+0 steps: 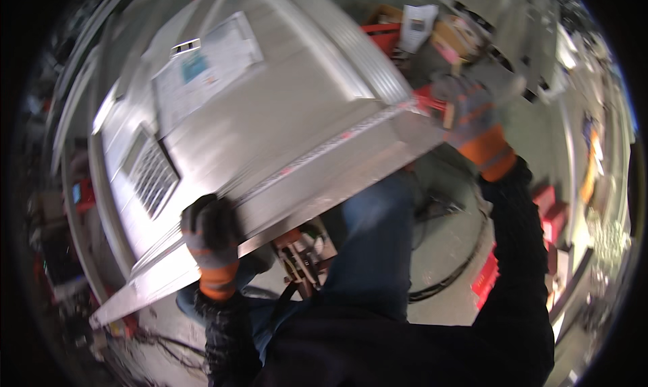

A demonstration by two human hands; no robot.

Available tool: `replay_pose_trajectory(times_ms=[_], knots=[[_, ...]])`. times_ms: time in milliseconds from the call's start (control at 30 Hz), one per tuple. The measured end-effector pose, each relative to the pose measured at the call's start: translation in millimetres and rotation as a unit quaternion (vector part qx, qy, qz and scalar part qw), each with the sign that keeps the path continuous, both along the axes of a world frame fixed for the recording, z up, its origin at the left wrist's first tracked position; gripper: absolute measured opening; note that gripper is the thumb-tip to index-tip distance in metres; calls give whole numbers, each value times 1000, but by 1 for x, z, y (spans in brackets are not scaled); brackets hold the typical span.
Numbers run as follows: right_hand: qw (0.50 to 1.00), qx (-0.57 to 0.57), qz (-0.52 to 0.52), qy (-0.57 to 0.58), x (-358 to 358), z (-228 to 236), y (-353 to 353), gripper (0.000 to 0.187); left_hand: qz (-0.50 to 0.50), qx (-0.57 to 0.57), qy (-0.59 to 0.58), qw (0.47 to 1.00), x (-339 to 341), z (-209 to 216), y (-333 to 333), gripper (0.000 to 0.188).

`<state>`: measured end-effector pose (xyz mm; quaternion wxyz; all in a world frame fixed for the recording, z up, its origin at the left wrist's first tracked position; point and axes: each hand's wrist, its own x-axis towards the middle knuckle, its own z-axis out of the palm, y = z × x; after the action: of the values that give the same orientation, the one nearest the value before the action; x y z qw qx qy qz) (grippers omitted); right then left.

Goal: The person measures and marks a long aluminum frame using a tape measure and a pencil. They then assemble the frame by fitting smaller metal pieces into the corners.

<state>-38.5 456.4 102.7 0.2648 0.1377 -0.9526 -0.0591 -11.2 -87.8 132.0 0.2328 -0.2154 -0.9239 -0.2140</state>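
A long silver metal profile (351, 157) lies slantwise along the front edge of a metal-topped table (290, 69). A pale measuring tape strip (317, 150) with red marks runs along its upper edge. My left hand (212, 235), in a grey and orange glove, is closed over the profile near its left part. At the right end my right hand (476, 120), gloved alike and blurred, closes around a red thing (426, 100) where the strip ends; it looks like a tape measure, though blur hides its exact shape.
On the table are a calculator (152, 171) and a printed sheet (206, 69). Beyond my right hand stand a cardboard box (459, 39) and a red bin (385, 39). A black cable (445, 286) curves over the floor. Below the profile, a tool pouch (304, 255) hangs by my legs.
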Motion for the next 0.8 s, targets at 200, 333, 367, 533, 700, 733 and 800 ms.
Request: replay_pose_trajectory(times_ms=[200,333,367,533,700,733,800], knots=[[997,-53,36,-41,-1,3,-3,66,9,3,-5,1000,-5,10,5,21],[998,-52,21,-19,-2,-4,-3,62,6,-2,-9,1000,0,7,-3,22],[998,-57,18,-14,-2,-5,-2,62,7,-1,-10,1000,0,7,-3,22],[996,-67,36,-50,-5,3,0,61,4,4,-15,1000,0,6,-2,21],[998,-46,37,-13,-6,0,4,59,4,7,-8,1000,-2,6,0,21],[998,-49,34,-17,-5,1,1,59,4,6,-7,1000,-2,5,0,21],[998,-55,38,-16,-5,4,-3,58,2,6,-5,1000,-3,4,0,21]])
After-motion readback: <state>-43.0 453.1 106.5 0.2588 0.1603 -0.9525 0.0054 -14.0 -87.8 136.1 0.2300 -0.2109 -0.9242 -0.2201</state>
